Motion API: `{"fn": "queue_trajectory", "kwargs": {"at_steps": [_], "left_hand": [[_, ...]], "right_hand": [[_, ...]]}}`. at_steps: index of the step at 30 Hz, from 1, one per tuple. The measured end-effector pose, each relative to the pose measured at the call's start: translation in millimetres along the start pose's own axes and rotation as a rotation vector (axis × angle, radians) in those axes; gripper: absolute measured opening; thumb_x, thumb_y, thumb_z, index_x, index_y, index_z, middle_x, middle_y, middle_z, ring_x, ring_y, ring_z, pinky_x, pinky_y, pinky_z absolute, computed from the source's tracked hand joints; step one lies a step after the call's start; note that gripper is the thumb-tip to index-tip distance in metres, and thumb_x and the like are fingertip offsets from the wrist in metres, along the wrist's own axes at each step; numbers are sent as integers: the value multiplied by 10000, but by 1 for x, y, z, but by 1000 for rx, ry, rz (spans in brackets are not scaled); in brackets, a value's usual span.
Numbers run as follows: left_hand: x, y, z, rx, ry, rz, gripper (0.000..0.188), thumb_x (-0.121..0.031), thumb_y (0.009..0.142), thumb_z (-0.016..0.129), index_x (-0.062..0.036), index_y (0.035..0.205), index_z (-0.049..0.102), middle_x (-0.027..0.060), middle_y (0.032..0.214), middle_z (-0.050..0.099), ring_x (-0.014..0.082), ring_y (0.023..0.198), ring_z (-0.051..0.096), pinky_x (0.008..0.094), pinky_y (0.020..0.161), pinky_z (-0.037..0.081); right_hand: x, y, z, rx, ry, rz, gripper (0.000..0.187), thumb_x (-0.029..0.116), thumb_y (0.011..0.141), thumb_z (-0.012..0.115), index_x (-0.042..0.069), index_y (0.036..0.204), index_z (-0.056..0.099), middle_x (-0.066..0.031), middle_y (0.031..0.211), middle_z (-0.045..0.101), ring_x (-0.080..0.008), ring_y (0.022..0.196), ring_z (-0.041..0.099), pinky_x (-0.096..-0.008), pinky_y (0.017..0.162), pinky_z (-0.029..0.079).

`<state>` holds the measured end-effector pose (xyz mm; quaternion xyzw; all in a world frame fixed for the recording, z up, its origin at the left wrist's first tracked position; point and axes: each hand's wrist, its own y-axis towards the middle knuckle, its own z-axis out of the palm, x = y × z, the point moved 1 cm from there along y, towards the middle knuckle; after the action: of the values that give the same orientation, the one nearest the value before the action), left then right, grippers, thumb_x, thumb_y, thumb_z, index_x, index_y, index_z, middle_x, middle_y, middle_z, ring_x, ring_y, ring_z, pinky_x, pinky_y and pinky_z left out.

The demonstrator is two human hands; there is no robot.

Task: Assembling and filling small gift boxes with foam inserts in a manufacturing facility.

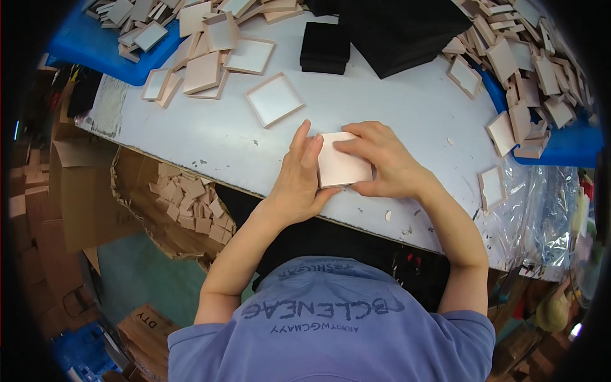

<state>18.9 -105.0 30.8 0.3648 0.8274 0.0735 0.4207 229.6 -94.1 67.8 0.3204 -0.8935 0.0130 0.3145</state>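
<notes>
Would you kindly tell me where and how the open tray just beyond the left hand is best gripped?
Probably by the near wall of the open tray, pinched between thumb and fingers, coming from the near side with the left hand: it lies hollow side up, its thin rim raised all round.

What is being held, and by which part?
A small pale pink box, gripped by its opposite edges: left hand at the left, right hand at the right.

The table [210,137] was white and chipped. On it lay pale, shallow boxes [275,100], 1 small black stack [325,48], 1 big black pile [407,32], crinkly clear plastic [541,204] and 2 blue bins [137,69], 1 on each side.
</notes>
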Motion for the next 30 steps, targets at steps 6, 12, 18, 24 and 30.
{"fn": "queue_trajectory", "kwargs": {"at_steps": [6, 12, 18, 24, 30], "left_hand": [[-11, 4, -6, 280, 301, -83, 899, -271, 688, 748, -22, 1389, 243, 283, 1412, 202, 416, 1247, 319, 486, 1008, 270], [-9, 8, -16, 363, 296, -103, 936, -432, 708, 704, 5, 1395, 241, 249, 1443, 203, 384, 1323, 234, 499, 1043, 183], [51, 27, -55, -56, 428, -94, 776, -456, 757, 659, -42, 1343, 363, 258, 1383, 284, 396, 1279, 268, 503, 1013, 192], [87, 29, -65, 66, 486, -121, 680, -419, 730, 707, -53, 1252, 468, 252, 1282, 392, 409, 1181, 373, 478, 971, 300], [23, 38, -53, 268, 6, 157, 767, -383, 658, 764, -68, 1278, 440, 203, 1288, 420, 361, 1209, 395, 437, 977, 334]], "right_hand": [[10, -2, 6, 60, -121, -103, 612, 221, 586, 758, 161, 1170, 586, -186, 1264, 442, -345, 1149, 418, -459, 956, 341], [15, -10, 20, 60, -293, -8, 636, 322, 704, 712, 204, 1288, 489, -195, 1323, 386, -367, 1189, 381, -495, 967, 306], [4, 34, -22, -275, -120, -61, 467, 248, 813, 623, 39, 1219, 523, -166, 1235, 515, -327, 1145, 469, -408, 972, 343], [-40, 119, -27, -509, -391, -69, 284, 132, 797, 631, 48, 1068, 610, -101, 1023, 611, -271, 984, 557, -344, 812, 453], [-49, 133, -25, -308, -546, 72, 78, 133, 797, 626, 62, 816, 651, -27, 778, 621, -234, 765, 598, -379, 656, 480]]}}
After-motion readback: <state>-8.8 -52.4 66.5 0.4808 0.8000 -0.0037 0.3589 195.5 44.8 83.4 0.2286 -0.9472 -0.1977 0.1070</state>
